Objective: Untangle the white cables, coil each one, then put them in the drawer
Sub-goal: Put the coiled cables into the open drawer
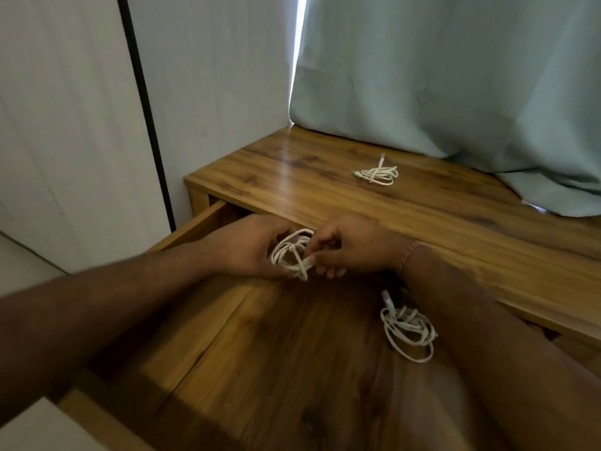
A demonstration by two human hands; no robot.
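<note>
Three white cables in view, listed near to far.

Nearest — a loosely coiled cable (408,330) lying flat on the floor of the open drawer (260,353), just left of the right forearm, one plug end pointing up toward the hands. Touching no hand.

Next — a second coiled cable (292,253) being held between both hands above the back part of the drawer. Left hand (250,247) reaching in from the lower left, fingers curled round the loops from the left side, coil sitting against the palm. Right hand (351,250) coming in from the right, thumb and fingertips pinching a strand at the lower right edge of the coil, near a short end sticking out downward. Both hands clamped on the same cable, nearly touching across it. Thin bracelet (410,253) showing on the right wrist.

Farthest — a third bundled cable (377,173) resting on the wooden top (292,177) of the cabinet, well apart from the hands, one connector end pointing toward the curtain (455,76). Lying outside the drawer.

Drawer pulled out toward the camera, its left wall (195,227) showing below the cabinet edge. Pale green curtain hanging behind the top, hem draping onto the wood at the right. White panelled wall (65,125) standing at the left.
</note>
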